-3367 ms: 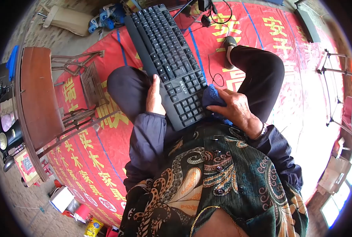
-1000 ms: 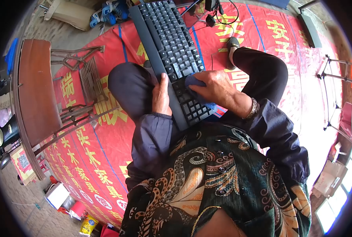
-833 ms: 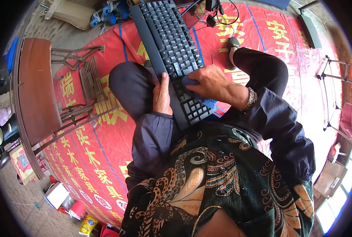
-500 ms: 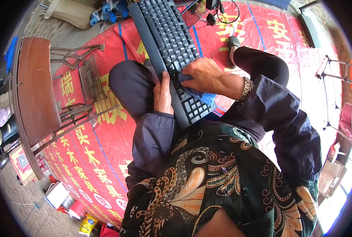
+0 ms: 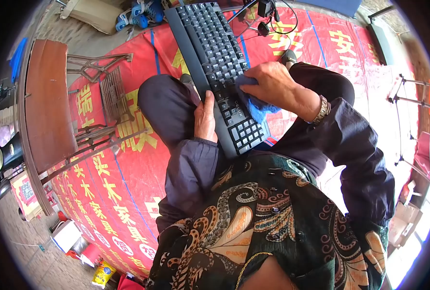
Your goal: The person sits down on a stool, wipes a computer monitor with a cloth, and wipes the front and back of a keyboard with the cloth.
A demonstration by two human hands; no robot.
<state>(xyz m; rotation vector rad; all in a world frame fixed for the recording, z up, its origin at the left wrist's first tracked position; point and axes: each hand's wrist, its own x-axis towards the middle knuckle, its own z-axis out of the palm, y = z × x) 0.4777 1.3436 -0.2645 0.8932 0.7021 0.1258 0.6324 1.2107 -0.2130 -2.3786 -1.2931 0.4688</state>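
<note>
A black keyboard [image 5: 210, 48] lies slanted over my lap, its number pad nearest my body. My left hand [image 5: 205, 118] grips the keyboard's left long edge, thumb on top and the other fingers hidden beneath. Bunched in my right hand [image 5: 277, 87] is a blue cloth [image 5: 259, 107], pressed against the keyboard's right edge beside the keys above the number pad. The fingers of this hand are closed round the cloth, and part of it hangs out below them.
Red sheeting [image 5: 133, 193] with yellow characters covers the floor under my legs. A brown board [image 5: 48, 106] on a metal frame stands at left. Black cables [image 5: 273, 24] lie beyond the keyboard, blue shoes [image 5: 140, 17] at top left, and a thin metal rack [image 5: 413, 104] at right.
Compared with half a second ago, my right hand and the cloth have moved right and slightly up, uncovering keys above the number pad. My left hand keeps its hold; the view has shifted slightly.
</note>
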